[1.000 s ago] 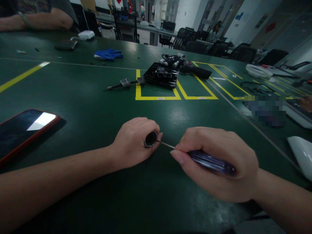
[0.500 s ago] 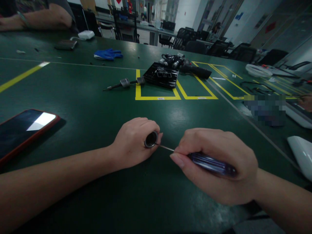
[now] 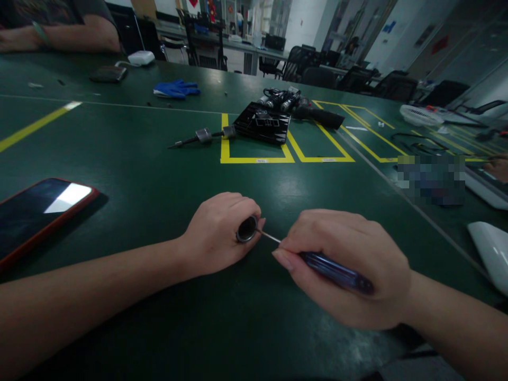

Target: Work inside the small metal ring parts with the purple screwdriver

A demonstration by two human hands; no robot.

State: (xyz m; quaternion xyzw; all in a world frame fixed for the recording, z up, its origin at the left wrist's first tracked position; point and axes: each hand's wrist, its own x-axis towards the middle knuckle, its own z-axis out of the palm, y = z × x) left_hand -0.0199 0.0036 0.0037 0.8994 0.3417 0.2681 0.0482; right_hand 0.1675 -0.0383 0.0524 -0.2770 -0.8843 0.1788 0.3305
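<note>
While the left hand (image 3: 222, 230) curls around a dark hollow cylinder (image 3: 246, 229), clamped on its wall, the round metal rim of the open end faces back toward the near edge of the bench (image 3: 159, 169). Whether the cylinder touches the bench I cannot tell. The right hand (image 3: 349, 264), just beside the left and apart from it, is clamped on a screwdriver (image 3: 337, 272), its blue handle lying against the palm, thumb and forefinger together at the front. The thin shaft points to the right side of the cylinder's rim; the tip is too small to say whether it touches.

Left of the hands, also toward the near edge, a phone (image 3: 35, 211) in a red case lies face up. Toward the far edge, a glossy black packet (image 3: 262, 132) lies partly inside yellow tape (image 3: 257, 160), with a dark rod (image 3: 203, 135) bearing two metal collars beside it on the left and a bundle of cables (image 3: 281, 98) at its back. A blue glove (image 3: 177, 89) lies nearer the far edge, and farther left a co-worker's forearm (image 3: 75, 39) rests along that edge.
</note>
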